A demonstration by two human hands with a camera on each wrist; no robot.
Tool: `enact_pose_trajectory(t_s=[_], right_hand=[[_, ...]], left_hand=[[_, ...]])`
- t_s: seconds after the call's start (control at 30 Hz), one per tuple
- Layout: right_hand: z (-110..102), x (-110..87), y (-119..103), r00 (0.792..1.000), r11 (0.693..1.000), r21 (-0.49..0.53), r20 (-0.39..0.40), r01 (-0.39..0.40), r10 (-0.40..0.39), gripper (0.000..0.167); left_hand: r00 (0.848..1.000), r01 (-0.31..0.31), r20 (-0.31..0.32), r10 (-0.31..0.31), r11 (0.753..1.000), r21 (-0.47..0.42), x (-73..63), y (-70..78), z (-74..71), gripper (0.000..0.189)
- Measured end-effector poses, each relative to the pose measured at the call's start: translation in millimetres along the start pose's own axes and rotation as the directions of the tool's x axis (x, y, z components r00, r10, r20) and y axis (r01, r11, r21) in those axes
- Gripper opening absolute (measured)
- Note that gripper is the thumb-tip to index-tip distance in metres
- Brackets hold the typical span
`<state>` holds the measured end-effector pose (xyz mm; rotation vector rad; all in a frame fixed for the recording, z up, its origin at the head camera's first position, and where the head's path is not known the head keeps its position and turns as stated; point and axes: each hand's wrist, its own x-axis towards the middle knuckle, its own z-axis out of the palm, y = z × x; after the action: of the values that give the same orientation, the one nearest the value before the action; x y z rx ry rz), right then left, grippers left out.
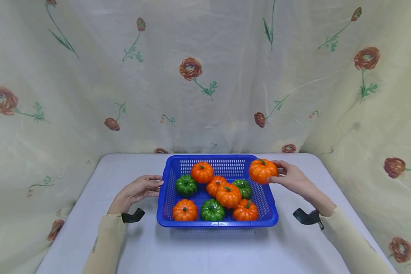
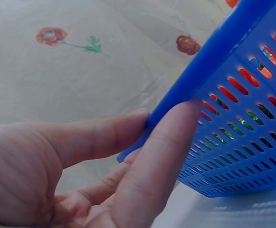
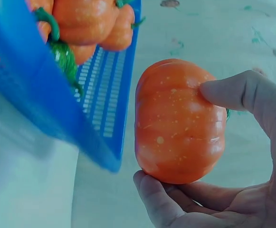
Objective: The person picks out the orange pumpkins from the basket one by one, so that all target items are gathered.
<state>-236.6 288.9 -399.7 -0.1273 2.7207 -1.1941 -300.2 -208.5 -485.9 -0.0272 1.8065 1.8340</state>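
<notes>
A blue plastic basket [image 1: 217, 223] with slotted walls stands on the table, holding several small orange pumpkins [image 1: 185, 210] and three green pumpkins [image 1: 212, 210]. At its left side my left hand [image 1: 140, 189] pinches the rim [image 2: 176, 90], thumb and fingers close around the edge. My right hand [image 1: 293, 179] grips another orange pumpkin [image 1: 261, 172], raised at the basket's right rim. In the right wrist view, the thumb [image 3: 228, 92] presses the speckled pumpkin [image 3: 180, 123] from above and the fingers support it from below, just beside the basket wall.
The table [image 1: 205, 251] has a white covering, with its rounded far edge behind the basket. A pale curtain [image 1: 226, 114] with printed flowers hangs around the back and sides. Each wrist wears a black strap mount [image 1: 133, 216].
</notes>
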Motion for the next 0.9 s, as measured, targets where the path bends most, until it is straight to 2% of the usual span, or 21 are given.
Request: enact_pose_trajectory(t_s=[0.1, 0.4, 0.7, 0.9], right_hand=[[-8.0, -3.4, 11.8, 1.0, 1.0, 0.007, -0.02, -0.009, 0.01, 0.078], [-28.5, -2.0, 50.7, 0.996, 0.995, 0.068, -0.045, -0.077, 0.081, 0.082], [-28.8, 15.0, 89.8, 0.985, 0.984, 0.079, -0.056, -0.158, 0.162, 0.081], [-22.2, 29.0, 112.9, 0.98, 0.974, 0.119, -0.036, -0.193, 0.198, 0.08]], left_hand=[[1.0, 0.0, -0.012, 0.0, 1.0, 0.002, 0.6, 0.7, 1.0, 0.057], [1.0, -0.008, 0.012, 0.008, 1.0, -0.01, 0.0, 3.7, 2.1, 0.059], [1.0, -0.011, 0.009, 0.011, 1.0, 0.008, 2.6, 3.3, 3.7, 0.057], [1.0, 0.006, -0.027, -0.006, 1.0, 0.005, 1.9, 0.8, 3.6, 0.053]])
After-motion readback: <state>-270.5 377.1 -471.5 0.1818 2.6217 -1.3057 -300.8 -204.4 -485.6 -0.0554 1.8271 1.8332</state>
